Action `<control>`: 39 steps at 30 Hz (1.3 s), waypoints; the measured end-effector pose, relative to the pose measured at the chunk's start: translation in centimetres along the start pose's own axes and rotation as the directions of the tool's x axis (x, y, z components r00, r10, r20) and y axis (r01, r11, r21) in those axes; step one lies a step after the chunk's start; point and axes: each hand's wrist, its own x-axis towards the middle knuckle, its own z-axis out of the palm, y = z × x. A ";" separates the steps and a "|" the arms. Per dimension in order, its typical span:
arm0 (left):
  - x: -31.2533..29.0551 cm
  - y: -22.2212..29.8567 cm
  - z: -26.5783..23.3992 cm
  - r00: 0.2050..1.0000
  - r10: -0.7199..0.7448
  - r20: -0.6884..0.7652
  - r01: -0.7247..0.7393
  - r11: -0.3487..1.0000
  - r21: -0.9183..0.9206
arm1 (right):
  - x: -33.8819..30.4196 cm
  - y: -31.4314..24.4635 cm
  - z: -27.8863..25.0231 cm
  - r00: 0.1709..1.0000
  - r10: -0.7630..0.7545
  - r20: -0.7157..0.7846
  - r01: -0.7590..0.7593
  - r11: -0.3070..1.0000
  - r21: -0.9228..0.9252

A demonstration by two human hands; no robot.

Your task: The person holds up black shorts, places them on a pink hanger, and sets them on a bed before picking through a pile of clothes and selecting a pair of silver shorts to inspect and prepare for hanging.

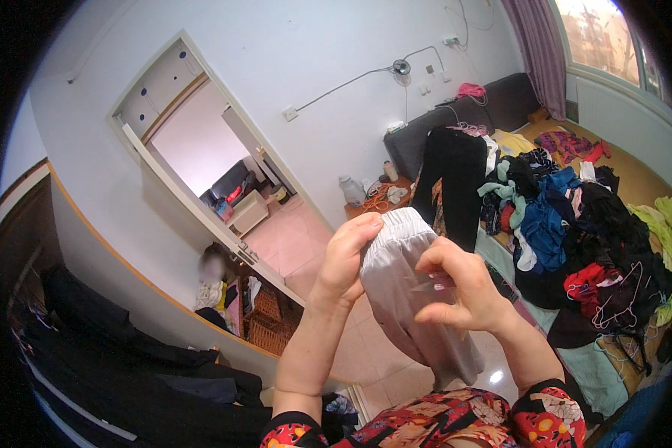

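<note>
A silvery grey satin garment point(414, 287) with a gathered elastic waistband hangs in front of me, folded lengthwise. It could be trousers or a skirt; I cannot tell which. My left hand point(349, 250) grips the waistband at its left end, thumb on top. Just right of the cloth, my right hand point(463, 287) has its fingers curled and its thumb apart, with nothing between them. Its fingertips are close to the satin or brush it. The garment's lower end hangs down toward my patterned top.
At the right, a bed holds a large heap of clothes point(549, 216), black trousers point(455, 175) and white hangers point(620, 299). Dark clothes point(127, 358) fill the lower left. An open doorway point(224, 157) and a wicker basket point(265, 317) stand left; a small bedside table carries a plastic jug point(351, 191).
</note>
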 end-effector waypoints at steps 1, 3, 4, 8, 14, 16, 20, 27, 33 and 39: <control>-0.1 0.0 -0.2 1.000 0.003 0.017 -0.003 1.000 -0.013 | -0.1 -0.2 0.3 0.993 0.121 -0.008 -0.121 0.993 0.009; 0.0 0.0 0.5 0.999 0.003 0.043 -0.001 1.000 -0.031 | -0.7 0.7 1.2 0.991 0.118 -0.057 -0.121 0.991 -0.052; -0.1 0.1 1.2 1.000 -0.003 0.003 0.003 1.000 -0.020 | -0.9 0.9 1.3 0.990 0.092 -0.103 -0.103 0.989 -0.108; -0.3 0.1 1.8 1.000 0.000 -0.020 0.000 1.000 -0.007 | -1.1 0.9 1.8 0.980 0.041 -0.197 -0.075 0.983 -0.169; -0.4 -0.2 1.4 1.000 0.004 0.014 -0.004 1.000 -0.016 | -1.0 1.3 2.8 0.953 -0.029 -0.300 -0.016 0.989 -0.147; -0.3 -0.3 1.8 1.000 -0.002 0.014 0.003 0.999 -0.034 | -0.8 1.3 2.9 0.950 -0.043 -0.309 -0.005 0.988 -0.153; -0.4 -0.4 2.1 1.000 -0.009 -0.018 0.008 0.999 -0.032 | -0.7 1.3 3.2 0.945 -0.071 -0.320 0.016 0.985 -0.172; -0.8 -0.4 1.5 0.998 0.006 0.055 -0.005 1.000 -0.027 | -0.8 1.2 2.4 0.938 -0.047 -0.342 0.020 0.996 -0.083; -1.3 -0.1 1.9 1.000 0.003 0.026 -0.003 1.000 -0.014 | 0.1 0.5 0.9 0.948 -0.056 -0.314 0.009 0.989 -0.149; -1.4 0.0 2.5 0.997 -0.049 0.052 0.046 0.997 0.063 | 0.8 1.0 1.0 0.935 -0.237 -0.265 0.115 0.907 -0.405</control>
